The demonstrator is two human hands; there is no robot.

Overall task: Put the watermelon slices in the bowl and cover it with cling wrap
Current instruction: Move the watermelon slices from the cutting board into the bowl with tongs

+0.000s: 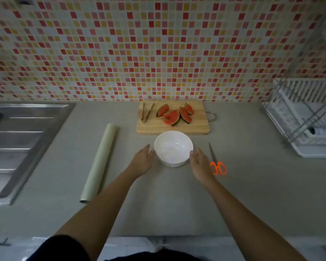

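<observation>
Seen from above: a smooth grey countertop (177, 204) below a wall of small red, yellow and white mosaic tiles (139, 44).

Near the counter's middle, a round, glossy white bowl (173, 147), empty. Cupped on either side of it, two bare hands with fingers straight and together, palms facing inward. Left hand (142, 162) at the bowl's left wall, right hand (200, 163) at its right wall — fingertips touching or nearly touching the rim, not curled around it, nothing lifted.

Just behind the bowl, against the counter's back edge, a rectangular pale wooden cutting board (172, 128) with a metal loop handle on its right end. On the board, several wedge-shaped watermelon slices (175, 113), red flesh and dark green rind, leaning on one another. Beside them on the board's left part, metal tongs (146, 112), arms spread in a narrow V.

Left of the bowl, well apart, a long pale cylinder of cling wrap (99, 162) lying flat, angled toward the front edge. Just right of the right hand, scissors (216, 161) with orange plastic handles, blades shut.

At the counter's left edge, a ribbed stainless-steel sink drainboard (17, 144). At the right edge, a white dish rack (305, 117) with a wire frame.
</observation>
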